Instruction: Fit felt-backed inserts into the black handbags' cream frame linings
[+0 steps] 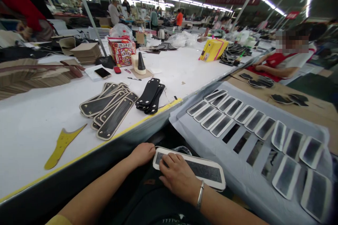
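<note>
A long rounded panel (206,169) with a pale border and a dark grey centre lies across my lap. At its left end my left hand (144,153) is closed, pinching the panel's edge. My right hand (179,177), a bracelet on its wrist, is over the panel's left half with bent fingers on its face and the thumb near the close edge. Another curved, pale-edged piece (182,150) shows partly behind the panel. On the white table ahead lies a pile of dark, pale-edged strips with metal studs (114,117), beside a stack of black strips (150,95).
To the right, rows of pale-edged panels (218,123) lie on a grey sheet (190,126). A yellow template (62,147) lies on the table (23,130). Behind are a phone (102,73), a black cone (141,62) and cardboard stacks (86,52). A person in red (282,65) sits at right.
</note>
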Available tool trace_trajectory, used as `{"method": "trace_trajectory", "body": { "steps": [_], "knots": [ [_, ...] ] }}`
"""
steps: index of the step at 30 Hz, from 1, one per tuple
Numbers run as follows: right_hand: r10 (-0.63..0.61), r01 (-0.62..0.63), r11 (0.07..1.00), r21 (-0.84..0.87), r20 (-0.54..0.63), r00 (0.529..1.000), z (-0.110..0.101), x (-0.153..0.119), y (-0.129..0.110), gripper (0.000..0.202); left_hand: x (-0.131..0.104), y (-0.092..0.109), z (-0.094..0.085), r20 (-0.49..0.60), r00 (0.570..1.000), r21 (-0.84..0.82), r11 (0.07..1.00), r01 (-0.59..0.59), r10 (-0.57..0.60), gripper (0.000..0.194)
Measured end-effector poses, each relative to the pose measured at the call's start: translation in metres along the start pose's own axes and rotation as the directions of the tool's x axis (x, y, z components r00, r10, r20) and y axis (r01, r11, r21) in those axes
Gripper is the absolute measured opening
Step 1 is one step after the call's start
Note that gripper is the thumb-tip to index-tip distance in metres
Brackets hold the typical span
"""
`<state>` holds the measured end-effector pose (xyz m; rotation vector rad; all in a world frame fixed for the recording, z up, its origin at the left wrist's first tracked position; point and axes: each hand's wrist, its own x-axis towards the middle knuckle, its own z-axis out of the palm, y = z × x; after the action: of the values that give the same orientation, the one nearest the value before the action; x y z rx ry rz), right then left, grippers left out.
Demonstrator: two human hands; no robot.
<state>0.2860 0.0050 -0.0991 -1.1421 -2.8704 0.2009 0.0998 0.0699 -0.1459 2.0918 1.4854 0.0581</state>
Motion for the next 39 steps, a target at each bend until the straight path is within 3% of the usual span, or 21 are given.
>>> {"method": "trace_trajectory", "body": {
  "steps": [6,14,18,22,26,32,36,39],
  "knots": [
    [0.014,-0.013,0.997,0.072,-0.007,1.000,0.005,0.000,0.004,0.048,-0.001,-0.004,-0.010,0.107,0.991,-0.071,0.995,-0.073,0.080,0.032],
    [0.054,-0.054,0.990,0.132,-0.002,0.999,0.003,0.003,0.002,0.044,-0.009,-0.006,0.000,0.001,0.998,-0.167,0.984,-0.062,0.064,0.032],
    [0.073,-0.068,0.984,0.165,-0.023,0.997,0.003,0.005,0.001,0.040,-0.019,0.002,-0.014,-0.036,0.999,-0.329,0.943,-0.049,0.040,0.031],
    [0.087,-0.081,0.983,0.167,-0.030,0.996,0.001,0.008,0.002,0.019,-0.024,0.004,-0.027,-0.050,0.999,-0.516,0.856,-0.034,0.009,0.035],
    [0.108,-0.103,0.978,0.184,-0.021,0.994,0.003,0.008,0.003,0.017,-0.035,-0.001,-0.006,-0.012,0.997,-0.623,0.781,0.047,-0.070,0.043],
    [0.124,-0.114,0.967,0.229,-0.032,0.992,0.003,0.005,0.006,0.015,-0.061,0.005,0.048,0.241,0.967,-0.799,0.550,0.244,-0.078,0.049],
    [0.092,-0.088,0.961,0.263,-0.002,0.996,-0.002,0.007,0.012,0.023,-0.065,0.012,0.055,0.253,0.962,-0.885,0.376,0.274,-0.106,0.046],
    [0.086,-0.086,0.962,0.258,0.008,0.996,-0.002,0.008,0.016,0.024,-0.064,0.014,0.054,0.232,0.965,-0.918,0.299,0.259,-0.122,0.043]
  ]
}}
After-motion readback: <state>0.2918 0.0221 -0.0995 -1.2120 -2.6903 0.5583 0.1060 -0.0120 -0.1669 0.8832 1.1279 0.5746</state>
